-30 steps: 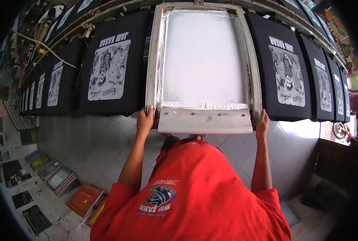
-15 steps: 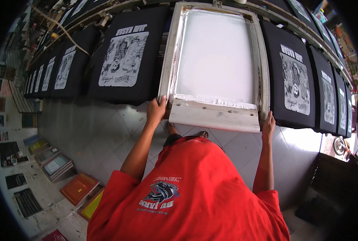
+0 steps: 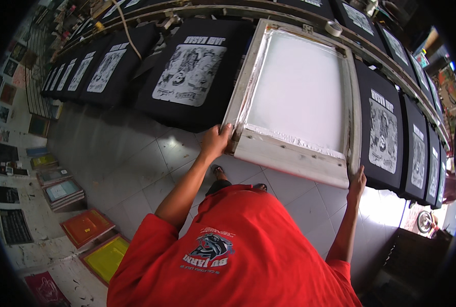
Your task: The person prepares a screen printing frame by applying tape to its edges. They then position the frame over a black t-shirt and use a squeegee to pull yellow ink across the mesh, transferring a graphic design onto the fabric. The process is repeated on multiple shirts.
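A screen-printing frame [image 3: 246, 84] with a whitened mesh [image 3: 302, 92] lies between two black shirts in the row before me. White ink is smeared along the inner edges of the frame. Across its near end sits a pale squeegee-like bar [image 3: 289, 158] with screw heads along it. My left hand [image 3: 216, 142] is closed round the frame's near left corner, thumb on top. At the near right corner my right hand [image 3: 357, 183] grips the frame, its fingers partly hidden beneath.
Black shirts with white prints stand in the row, one to the left [image 3: 189, 71] and one to the right [image 3: 383, 128]. A roll of tape [image 3: 334, 28] rests on the rail behind. On the floor at left lie an orange screen [image 3: 87, 227] and a yellow one [image 3: 105, 257].
The whole view has turned, so the frame and shirts appear tilted and the frame sits further right in the picture. Both hands keep their hold on its near corners.
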The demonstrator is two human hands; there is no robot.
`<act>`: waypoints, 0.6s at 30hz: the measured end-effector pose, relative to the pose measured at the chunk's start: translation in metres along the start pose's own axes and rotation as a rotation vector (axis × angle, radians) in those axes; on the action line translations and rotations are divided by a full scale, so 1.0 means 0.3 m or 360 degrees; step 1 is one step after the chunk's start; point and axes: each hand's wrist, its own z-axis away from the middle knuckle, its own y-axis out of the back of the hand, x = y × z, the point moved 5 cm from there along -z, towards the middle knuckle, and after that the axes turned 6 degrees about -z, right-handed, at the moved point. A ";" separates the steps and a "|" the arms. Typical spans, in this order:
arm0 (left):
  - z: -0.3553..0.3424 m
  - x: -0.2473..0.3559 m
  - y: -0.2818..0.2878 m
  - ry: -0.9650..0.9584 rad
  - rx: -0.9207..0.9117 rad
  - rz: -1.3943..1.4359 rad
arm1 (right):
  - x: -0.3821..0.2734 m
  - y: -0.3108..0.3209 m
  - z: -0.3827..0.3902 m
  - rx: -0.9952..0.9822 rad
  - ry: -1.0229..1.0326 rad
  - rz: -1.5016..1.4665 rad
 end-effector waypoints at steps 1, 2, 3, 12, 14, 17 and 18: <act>0.012 -0.021 0.033 -0.0046 0.0042 -0.0002 | -0.012 -0.008 0.039 0.0017 0.0011 -0.0026; 0.019 -0.055 0.065 -0.0026 -0.0010 0.0037 | -0.028 -0.029 0.078 0.0001 0.0028 -0.0063; 0.039 -0.069 0.090 0.0024 -0.0016 0.0107 | -0.060 -0.031 0.113 -0.0009 0.0040 -0.0088; -0.042 -0.398 0.614 0.0077 0.0028 0.0282 | -0.221 -0.515 0.520 -0.0113 0.0034 -0.0028; -0.104 -0.524 0.718 0.0011 0.0109 0.0230 | -0.190 -0.676 0.572 -0.0174 0.0019 -0.0123; -0.180 -0.675 0.896 0.0102 0.0130 0.0146 | -0.219 -0.912 0.678 -0.0150 0.0018 -0.0230; -0.198 -0.697 0.953 0.0140 0.0092 0.0109 | -0.203 -0.970 0.704 -0.0141 0.0020 -0.0205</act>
